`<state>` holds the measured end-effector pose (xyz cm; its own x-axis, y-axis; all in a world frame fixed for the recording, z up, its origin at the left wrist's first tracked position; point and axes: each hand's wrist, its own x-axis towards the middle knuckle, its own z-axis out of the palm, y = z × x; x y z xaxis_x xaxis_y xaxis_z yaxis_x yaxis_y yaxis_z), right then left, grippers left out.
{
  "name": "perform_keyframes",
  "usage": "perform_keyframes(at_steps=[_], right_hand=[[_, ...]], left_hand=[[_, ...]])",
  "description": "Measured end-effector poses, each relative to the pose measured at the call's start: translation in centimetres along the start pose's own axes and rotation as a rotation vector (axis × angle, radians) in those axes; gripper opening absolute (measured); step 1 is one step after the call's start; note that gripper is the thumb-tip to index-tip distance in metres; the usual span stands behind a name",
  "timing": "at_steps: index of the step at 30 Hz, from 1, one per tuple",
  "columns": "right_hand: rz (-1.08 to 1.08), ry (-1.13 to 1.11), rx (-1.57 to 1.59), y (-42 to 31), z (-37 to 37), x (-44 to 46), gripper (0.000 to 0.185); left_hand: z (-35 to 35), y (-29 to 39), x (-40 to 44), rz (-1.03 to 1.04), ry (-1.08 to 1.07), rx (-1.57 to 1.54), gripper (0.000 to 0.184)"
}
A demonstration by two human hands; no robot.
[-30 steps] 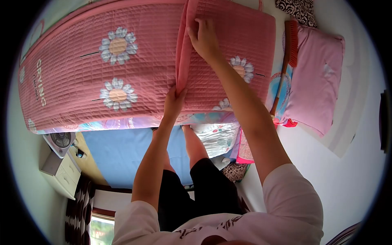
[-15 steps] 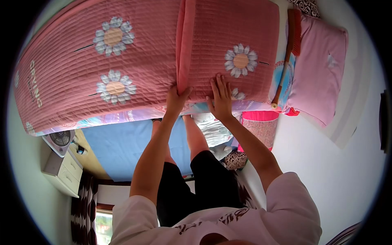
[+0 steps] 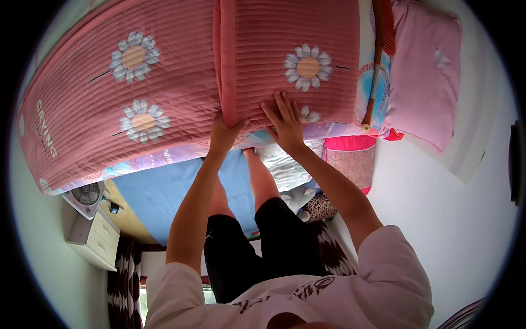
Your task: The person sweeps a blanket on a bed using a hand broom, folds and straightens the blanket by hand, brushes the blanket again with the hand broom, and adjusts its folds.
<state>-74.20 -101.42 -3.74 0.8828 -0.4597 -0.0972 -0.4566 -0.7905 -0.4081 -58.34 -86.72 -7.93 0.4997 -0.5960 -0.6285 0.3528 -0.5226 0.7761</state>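
Note:
A quilted pink bedspread [image 3: 181, 71] with white daisies covers the bed in the head view. A raised double fold [image 3: 226, 60] of it runs from the near edge towards the far side. My left hand [image 3: 223, 134] grips the near end of this fold, its thumb pointing right and its other fingers partly hidden. To the right, my right hand [image 3: 286, 123] lies flat on the bedspread with fingers spread, beside a daisy partly covered near the edge.
A bed brush [image 3: 375, 82] with a wooden handle and red bristles lies beside a pink pillow [image 3: 424, 71] at the right. Below the bed are a blue floor mat [image 3: 159, 197], a fan [image 3: 86, 194], a white drawer unit [image 3: 98, 241] and a pink bag [image 3: 350, 162].
The whole view has shifted slightly, so the bedspread and its fold appear further left and up. Both hands keep their places on the bedspread, with the right hand's fingers spread wider.

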Motion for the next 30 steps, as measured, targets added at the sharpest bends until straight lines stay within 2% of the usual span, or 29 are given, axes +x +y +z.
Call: perform_keyframes(at_steps=[1,5,7,8,10,11,13,14,17,23,30], right_hand=[[-0.007,-0.002,0.007,0.0,-0.2,-0.1,0.066],[-0.064,0.066,-0.022,1.4,0.0,-0.2,0.055],[-0.069,0.184,0.062,1.9,0.3,-0.2,0.038],[-0.063,0.203,0.071,1.7,-0.1,0.2,0.033],[-0.040,0.195,0.103,1.8,-0.1,0.2,0.034],[-0.017,0.186,0.120,1.8,-0.1,0.1,0.034],[-0.014,0.186,0.131,1.7,0.1,-0.1,0.036],[0.011,0.191,0.148,1.6,0.1,0.0,0.035],[0.043,0.207,0.185,1.4,0.0,0.6,0.035],[0.055,0.198,0.210,1.3,-0.2,0.5,0.036],[0.023,0.132,0.090,0.3,0.3,0.3,0.038]], left_hand=[[0.0,-0.1,-0.2,-0.027,-0.022,-0.109,0.037],[-0.4,1.7,-0.9,-0.010,-0.034,-0.041,0.046],[-1.2,3.9,-1.4,-0.147,-0.040,0.270,0.043],[-1.7,3.8,-1.6,-0.150,-0.032,0.279,0.043],[-2.8,3.5,-2.0,0.534,0.368,0.638,0.045],[-3.4,3.3,-2.0,0.531,0.371,0.650,0.045],[-4.4,2.9,-1.8,0.485,0.396,1.077,0.053],[-4.9,-0.2,-1.2,0.467,0.334,1.145,0.058],[-5.7,-1.7,-2.3,0.520,0.300,1.125,0.057],[-5.9,-1.6,-2.7,0.499,0.274,1.197,0.057],[-6.8,-3.0,-4.8,0.490,0.162,1.230,0.053]])
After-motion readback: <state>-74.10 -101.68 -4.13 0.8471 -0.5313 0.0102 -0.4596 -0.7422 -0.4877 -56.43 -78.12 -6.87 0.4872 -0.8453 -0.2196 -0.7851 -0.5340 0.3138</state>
